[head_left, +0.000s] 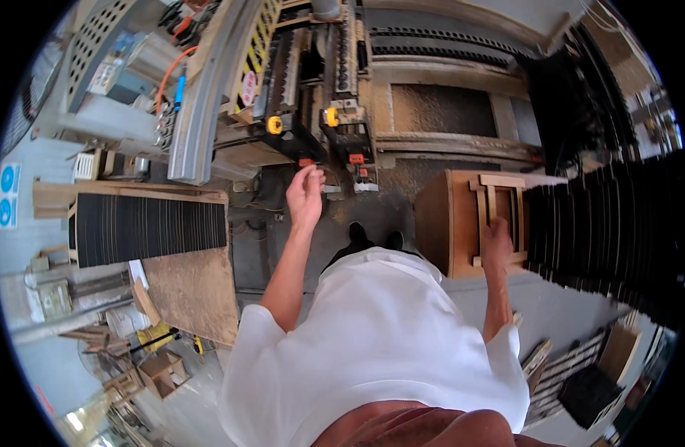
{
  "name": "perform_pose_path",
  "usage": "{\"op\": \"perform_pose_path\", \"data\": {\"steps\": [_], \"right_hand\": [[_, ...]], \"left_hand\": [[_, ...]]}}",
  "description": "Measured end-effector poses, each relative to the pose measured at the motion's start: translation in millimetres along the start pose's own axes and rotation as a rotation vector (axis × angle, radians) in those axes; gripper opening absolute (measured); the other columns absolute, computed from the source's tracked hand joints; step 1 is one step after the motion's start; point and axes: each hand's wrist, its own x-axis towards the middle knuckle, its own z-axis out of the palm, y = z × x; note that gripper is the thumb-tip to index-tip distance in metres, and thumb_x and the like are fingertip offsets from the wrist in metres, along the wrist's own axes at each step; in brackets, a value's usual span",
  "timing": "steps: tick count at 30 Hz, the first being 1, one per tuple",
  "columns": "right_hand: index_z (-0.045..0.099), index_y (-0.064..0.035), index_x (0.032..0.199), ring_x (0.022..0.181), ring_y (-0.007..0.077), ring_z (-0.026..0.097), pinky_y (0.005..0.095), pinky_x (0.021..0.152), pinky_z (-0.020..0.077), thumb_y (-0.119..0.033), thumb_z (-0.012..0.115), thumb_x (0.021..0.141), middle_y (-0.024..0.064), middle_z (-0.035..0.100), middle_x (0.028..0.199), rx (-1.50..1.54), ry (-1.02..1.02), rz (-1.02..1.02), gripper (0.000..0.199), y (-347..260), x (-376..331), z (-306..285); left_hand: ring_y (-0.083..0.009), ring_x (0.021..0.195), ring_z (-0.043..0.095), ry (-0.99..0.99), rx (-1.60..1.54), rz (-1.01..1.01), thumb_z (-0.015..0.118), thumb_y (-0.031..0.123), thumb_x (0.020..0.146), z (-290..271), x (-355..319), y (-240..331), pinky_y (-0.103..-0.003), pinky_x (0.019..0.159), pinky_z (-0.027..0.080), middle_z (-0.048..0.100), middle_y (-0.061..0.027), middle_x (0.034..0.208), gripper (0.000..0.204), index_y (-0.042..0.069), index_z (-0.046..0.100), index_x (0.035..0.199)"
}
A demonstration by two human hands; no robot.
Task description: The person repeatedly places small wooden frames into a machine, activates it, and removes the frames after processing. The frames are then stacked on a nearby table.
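Note:
My left hand (305, 195) is raised at the near end of a machine, its fingers drawn together. Its fingertips meet or nearly meet a small red part (305, 162) on the left rail; whether they hold anything is hidden. Off to the right, my right hand (497, 244) closes around the lower end of a light wooden slat (491, 201). That slat lies within a group of pale wooden strips (502, 181) laid out like a frame on a brown wooden box (450, 223). A tall stack of dark panels (581, 231) stands right beside the strips.
The machine's two rails carry yellow knobs (274, 125) and a second red part (356, 159). To my left are a row of dark panels (148, 229) and a brown board (193, 290). Sawdust covers parts of the machine bed (439, 108). A black crate (590, 395) sits behind right.

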Motion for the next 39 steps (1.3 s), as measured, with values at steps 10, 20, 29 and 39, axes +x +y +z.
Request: {"op": "perform_pose_path", "data": {"steps": [10, 20, 29, 39], "right_hand": [[0.057, 0.0008, 0.121, 0.092, 0.0155, 0.057, 0.0285, 0.082, 0.0457, -0.011, 0.064, 0.090, 0.0091, 0.064, 0.103, 0.560, 0.124, -0.053, 0.034, -87, 33, -61], [0.061, 0.0011, 0.117, 0.083, 0.0090, 0.053, 0.0242, 0.072, 0.0452, -0.008, 0.065, 0.088, 0.0033, 0.062, 0.093, 0.600, 0.097, -0.005, 0.030, -179, 43, -55], [0.065, -0.0048, 0.112, 0.072, 0.0114, 0.048, 0.0266, 0.063, 0.0424, -0.002, 0.067, 0.083, 0.0034, 0.055, 0.080, 0.457, -0.041, -0.064, 0.029, -231, 79, -44], [0.067, -0.0057, 0.102, 0.083, 0.0294, 0.059, 0.0375, 0.075, 0.0486, -0.002, 0.070, 0.074, 0.0103, 0.067, 0.095, 0.185, -0.046, -0.953, 0.028, -370, 191, -8]], "left_hand": [[-0.0174, 0.091, 0.064, 0.019, -0.266, -0.095, 0.054, 0.027, 0.097, 36, 223, 46, -0.030, 0.079, 0.054, 0.065, -0.0104, 0.105, 0.035, -0.001, 0.056, 0.117], [-0.0340, 0.119, 0.052, 0.023, -0.465, -0.399, 0.049, 0.048, 0.096, 93, 435, 38, -0.045, 0.100, 0.045, 0.052, -0.0194, 0.128, 0.066, -0.004, 0.040, 0.136], [-0.0384, 0.119, 0.050, 0.121, -0.779, -0.428, 0.055, 0.028, 0.096, 113, 514, 21, -0.052, 0.098, 0.047, 0.048, -0.0245, 0.127, 0.056, -0.002, 0.032, 0.137], [-0.0311, 0.110, 0.058, 0.091, -0.719, -0.393, 0.059, 0.026, 0.094, 73, 363, -4, -0.041, 0.088, 0.054, 0.054, -0.0172, 0.117, 0.043, -0.005, 0.045, 0.122]]}}
